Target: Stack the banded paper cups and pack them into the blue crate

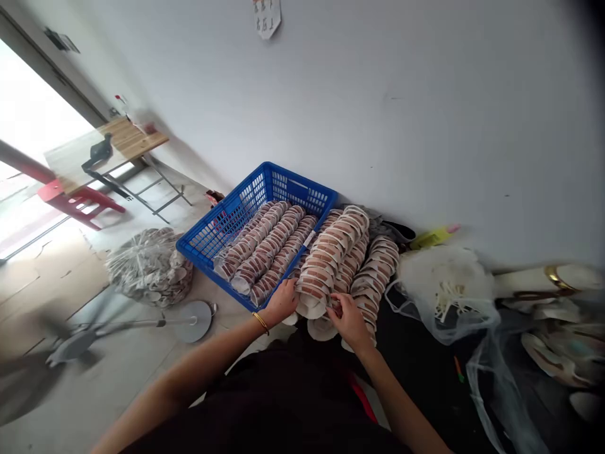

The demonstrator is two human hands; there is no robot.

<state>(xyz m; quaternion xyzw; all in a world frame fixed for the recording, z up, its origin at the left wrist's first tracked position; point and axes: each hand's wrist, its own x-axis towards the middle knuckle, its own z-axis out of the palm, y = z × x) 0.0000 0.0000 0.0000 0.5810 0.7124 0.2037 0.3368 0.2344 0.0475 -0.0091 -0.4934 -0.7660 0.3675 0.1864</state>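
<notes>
A long stack of nested shoe uppers (326, 261), brown with whitish edges, lies in front of me with its near end toward my body. My left hand (282, 301), with a gold bracelet at the wrist, grips the left side of that near end. On the right side, my right hand (348, 320) pinches the rim with thumb and fingers. More such stacks lie beneath and beside it, one of them to the right (378, 271). To the left, a blue plastic basket (208, 249) holds several similar stacks, which look wrapped in clear plastic.
A clear bag of whitish pieces (149, 268) and a blurred floor fan (70, 347) are on the floor at left. White plastic bags (444, 284) and a yellow-green item (432, 237) lie to the right. A wooden folding table (135, 139) and a red stool (78, 202) stand further back.
</notes>
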